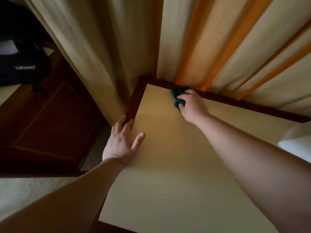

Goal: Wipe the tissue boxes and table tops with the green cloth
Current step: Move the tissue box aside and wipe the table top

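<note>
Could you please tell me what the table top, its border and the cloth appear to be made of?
Table top: smooth matte beige panel, likely laminate. Border: dark reddish wood with slight sheen, probably varnished. Green cloth: soft fabric, crumpled in the right hand.

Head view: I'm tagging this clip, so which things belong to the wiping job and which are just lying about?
Job:
cloth, gripped by the right hand
table
left hand, flat on the table's edge

Lying about:
curtains
black bag
wooden cabinet
white object at right, unclear what

The green cloth (pixel 178 96) is mostly hidden under the right hand (pixel 191 107).
</note>
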`<action>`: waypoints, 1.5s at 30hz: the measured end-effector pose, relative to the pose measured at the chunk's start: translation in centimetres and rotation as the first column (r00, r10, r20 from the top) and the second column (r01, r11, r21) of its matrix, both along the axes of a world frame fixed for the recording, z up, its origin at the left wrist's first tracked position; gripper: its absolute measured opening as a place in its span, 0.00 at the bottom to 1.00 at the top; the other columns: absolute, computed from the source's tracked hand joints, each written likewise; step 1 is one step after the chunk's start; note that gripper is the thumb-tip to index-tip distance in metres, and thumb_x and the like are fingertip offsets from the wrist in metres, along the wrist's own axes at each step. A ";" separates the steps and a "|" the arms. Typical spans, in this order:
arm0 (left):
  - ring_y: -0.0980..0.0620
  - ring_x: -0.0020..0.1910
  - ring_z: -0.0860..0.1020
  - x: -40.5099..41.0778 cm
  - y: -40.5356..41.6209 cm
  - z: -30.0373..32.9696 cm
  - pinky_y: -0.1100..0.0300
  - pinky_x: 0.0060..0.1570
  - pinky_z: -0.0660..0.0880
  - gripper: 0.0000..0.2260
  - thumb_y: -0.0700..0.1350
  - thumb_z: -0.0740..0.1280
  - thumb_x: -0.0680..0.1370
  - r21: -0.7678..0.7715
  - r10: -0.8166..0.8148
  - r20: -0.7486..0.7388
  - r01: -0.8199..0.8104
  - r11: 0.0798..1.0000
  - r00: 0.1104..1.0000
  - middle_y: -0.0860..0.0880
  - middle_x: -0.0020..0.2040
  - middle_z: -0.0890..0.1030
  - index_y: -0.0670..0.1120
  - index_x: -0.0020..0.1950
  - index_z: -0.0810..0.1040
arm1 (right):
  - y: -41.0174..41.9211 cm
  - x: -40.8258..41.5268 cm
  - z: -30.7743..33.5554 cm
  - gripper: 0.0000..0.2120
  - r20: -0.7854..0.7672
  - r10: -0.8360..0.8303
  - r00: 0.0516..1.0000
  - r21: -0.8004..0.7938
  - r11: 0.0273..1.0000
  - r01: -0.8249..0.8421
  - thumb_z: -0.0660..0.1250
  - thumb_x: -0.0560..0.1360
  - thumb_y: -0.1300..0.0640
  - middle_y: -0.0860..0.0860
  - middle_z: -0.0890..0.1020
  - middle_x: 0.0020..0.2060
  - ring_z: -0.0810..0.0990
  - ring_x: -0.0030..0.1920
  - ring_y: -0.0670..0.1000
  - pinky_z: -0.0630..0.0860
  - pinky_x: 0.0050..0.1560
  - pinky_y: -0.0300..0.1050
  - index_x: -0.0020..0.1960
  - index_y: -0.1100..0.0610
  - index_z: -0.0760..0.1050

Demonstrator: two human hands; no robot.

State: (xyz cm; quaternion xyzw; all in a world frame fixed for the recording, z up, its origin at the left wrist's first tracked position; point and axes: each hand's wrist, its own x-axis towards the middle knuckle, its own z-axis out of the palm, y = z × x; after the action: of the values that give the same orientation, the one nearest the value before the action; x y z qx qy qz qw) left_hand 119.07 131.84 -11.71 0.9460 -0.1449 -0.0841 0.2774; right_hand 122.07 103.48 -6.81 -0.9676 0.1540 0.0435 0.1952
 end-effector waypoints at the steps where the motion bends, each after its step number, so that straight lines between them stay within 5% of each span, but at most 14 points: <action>1: 0.50 0.80 0.56 0.0 0.1 0.0 0.46 0.72 0.66 0.46 0.77 0.46 0.75 -0.004 -0.001 -0.002 0.001 1.000 1.000 0.50 0.81 0.59 0.48 0.82 0.63 | 0.8 1.9 -0.2 0.18 0.012 0.024 1.000 0.011 1.000 -0.024 0.67 0.82 0.58 0.53 0.70 0.75 0.72 0.71 0.59 0.68 0.73 0.51 0.72 0.54 0.78; 5: 0.50 0.80 0.56 0.0 0.3 -0.3 0.48 0.74 0.63 0.50 0.80 0.43 0.73 -0.055 -0.009 0.006 0.009 0.998 1.000 0.49 0.82 0.59 0.47 0.82 0.61 | 6.2 5.2 -0.8 0.18 0.065 0.213 0.975 0.060 0.974 -0.217 0.65 0.83 0.57 0.53 0.69 0.77 0.69 0.74 0.58 0.66 0.75 0.51 0.73 0.52 0.77; 11: 0.48 0.80 0.58 0.2 0.4 -0.8 0.48 0.77 0.62 0.52 0.81 0.44 0.73 -0.118 -0.010 0.015 0.012 0.993 1.000 0.46 0.81 0.62 0.43 0.83 0.59 | 9.1 -2.6 -1.5 0.19 0.036 0.439 0.898 0.144 0.887 -0.439 0.68 0.82 0.57 0.53 0.70 0.76 0.69 0.70 0.57 0.67 0.73 0.50 0.72 0.49 0.78; 15: 0.50 0.80 0.58 0.2 0.5 -0.6 0.47 0.77 0.63 0.53 0.82 0.44 0.72 -0.122 -0.009 -0.003 0.009 0.992 1.000 0.48 0.81 0.61 0.45 0.83 0.59 | 5.5 -5.9 -1.4 0.19 -0.010 0.296 0.955 0.124 0.948 -0.293 0.71 0.80 0.60 0.55 0.72 0.75 0.71 0.70 0.59 0.67 0.74 0.52 0.70 0.51 0.80; 20: 0.50 0.81 0.57 0.3 0.5 -0.7 0.45 0.76 0.64 0.54 0.83 0.43 0.70 -0.153 -0.009 -0.032 0.004 0.988 0.999 0.49 0.82 0.60 0.45 0.83 0.58 | 3.1 2.0 -0.7 0.18 0.030 0.085 0.996 0.042 0.995 -0.086 0.67 0.82 0.57 0.54 0.68 0.78 0.69 0.75 0.59 0.64 0.76 0.52 0.72 0.51 0.78; 24: 0.48 0.80 0.58 0.3 0.6 -0.9 0.44 0.77 0.62 0.54 0.82 0.42 0.71 -0.187 -0.011 -0.034 0.004 0.982 0.999 0.47 0.81 0.61 0.44 0.83 0.58 | 7.4 3.6 -0.9 0.18 0.037 0.187 0.982 0.068 0.980 -0.189 0.66 0.83 0.57 0.55 0.68 0.77 0.68 0.74 0.59 0.64 0.76 0.50 0.72 0.50 0.78; 31: 0.45 0.79 0.61 0.4 0.8 -0.8 0.42 0.76 0.62 0.51 0.80 0.41 0.74 -0.231 -0.020 -0.026 0.014 0.973 0.999 0.45 0.80 0.63 0.44 0.82 0.61 | 11.7 -12.7 -2.8 0.17 0.091 0.373 0.923 0.100 0.919 -0.381 0.67 0.81 0.56 0.58 0.75 0.71 0.72 0.62 0.61 0.76 0.64 0.52 0.69 0.52 0.80; 37: 0.45 0.80 0.59 0.2 0.6 -0.5 0.40 0.73 0.66 0.50 0.81 0.42 0.73 -0.169 -0.023 -0.049 0.014 0.986 0.999 0.46 0.81 0.61 0.47 0.83 0.60 | 5.3 -20.5 -2.1 0.18 0.027 0.059 0.998 0.071 0.996 -0.061 0.70 0.81 0.58 0.53 0.72 0.74 0.69 0.69 0.54 0.70 0.70 0.47 0.71 0.53 0.79; 40: 0.45 0.80 0.58 0.3 0.6 -0.3 0.39 0.72 0.67 0.51 0.81 0.42 0.72 -0.141 -0.030 -0.041 0.024 0.990 0.999 0.46 0.81 0.60 0.45 0.82 0.60 | 1.1 -16.7 -1.8 0.19 0.030 -0.119 0.992 0.016 0.993 0.119 0.70 0.81 0.60 0.57 0.73 0.74 0.70 0.70 0.61 0.65 0.69 0.45 0.71 0.55 0.79; 45: 0.46 0.80 0.57 0.3 0.6 -0.6 0.40 0.73 0.67 0.52 0.81 0.42 0.72 -0.125 -0.017 -0.039 0.012 0.992 0.999 0.46 0.81 0.60 0.45 0.83 0.60 | 0.2 -4.7 -1.6 0.19 0.004 -0.144 0.990 -0.080 0.986 0.144 0.62 0.85 0.54 0.54 0.68 0.79 0.67 0.71 0.61 0.66 0.72 0.49 0.75 0.49 0.75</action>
State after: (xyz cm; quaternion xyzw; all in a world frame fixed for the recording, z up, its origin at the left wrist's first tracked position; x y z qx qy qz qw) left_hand 119.40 132.48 -12.28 0.9238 -0.1514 -0.0958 0.3383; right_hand 117.33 103.73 -8.43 -0.9610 0.2253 0.0237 0.1588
